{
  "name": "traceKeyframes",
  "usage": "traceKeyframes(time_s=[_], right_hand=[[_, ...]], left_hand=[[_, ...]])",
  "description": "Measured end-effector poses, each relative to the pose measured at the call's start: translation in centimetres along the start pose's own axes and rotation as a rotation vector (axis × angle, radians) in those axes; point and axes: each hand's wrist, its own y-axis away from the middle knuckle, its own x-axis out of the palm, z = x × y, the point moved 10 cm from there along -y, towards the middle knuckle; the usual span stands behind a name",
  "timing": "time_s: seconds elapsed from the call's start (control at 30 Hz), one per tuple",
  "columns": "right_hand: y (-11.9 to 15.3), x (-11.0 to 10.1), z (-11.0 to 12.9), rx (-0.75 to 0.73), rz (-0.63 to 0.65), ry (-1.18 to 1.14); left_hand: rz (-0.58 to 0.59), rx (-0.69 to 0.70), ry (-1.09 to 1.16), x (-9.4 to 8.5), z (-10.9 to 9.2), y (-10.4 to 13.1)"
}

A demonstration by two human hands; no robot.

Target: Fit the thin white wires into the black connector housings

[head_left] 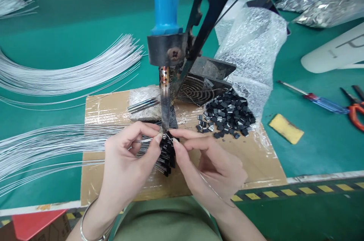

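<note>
The soldering iron (165, 77) blocks the way ahead, but bare cardboard (261, 159) leaves room beside the right grip (214, 163).

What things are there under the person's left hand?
White wires run beneath the left hand and come out past it, at black pieces. Brown cardboard lies under them. The stretch directly beneath the hand is covered.

Left hand (133, 157) and right hand (213, 165) nearly meet before me, fingertips (158, 137) close; each pinches, thumb (152, 152) toward index finger (143, 129), other fingers (200, 144) bent. 2 forearms (240, 218) angle inward from the torso (167, 222).
</note>
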Motion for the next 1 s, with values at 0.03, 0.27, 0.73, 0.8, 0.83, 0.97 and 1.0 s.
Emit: traceKeyframes(time_s=[0.03, 0.27, 0.73, 0.8, 0.83, 0.97, 1.0], right_hand=[[0.0, 0.0, 0.0, -0.003, -0.005, -0.001], [0.0, -0.1, 0.2, -0.014, -0.039, 0.008], [0.2, -0.4, -1.6, 0.112, 0.067, -0.044], [0.1, -1.7, -2.3, 0.146, -0.001, -0.024], [0.0, -2.8, -2.6, 0.159, -0.065, -0.026], [0.0, -7.0, -4.3, 0.188, -0.291, -0.010], [0.0, -7.8, -4.6, 0.184, -0.331, 0.000]], left_hand=[[0.000, -0.004, -0.002, 0.0, 0.0, 0.0], [-0.021, 0.007, -0.033, -0.2, -0.1, 0.1], [0.020, 0.137, -0.298, -0.4, 0.0, 0.6], [0.009, 0.221, -0.371, -0.7, -0.6, 1.3], [-0.008, 0.257, -0.392, -1.1, -0.9, 1.7], [-0.148, 0.349, -0.492, -4.7, -2.0, 1.4], [-0.184, 0.363, -0.563, -5.8, -2.1, 0.6]])
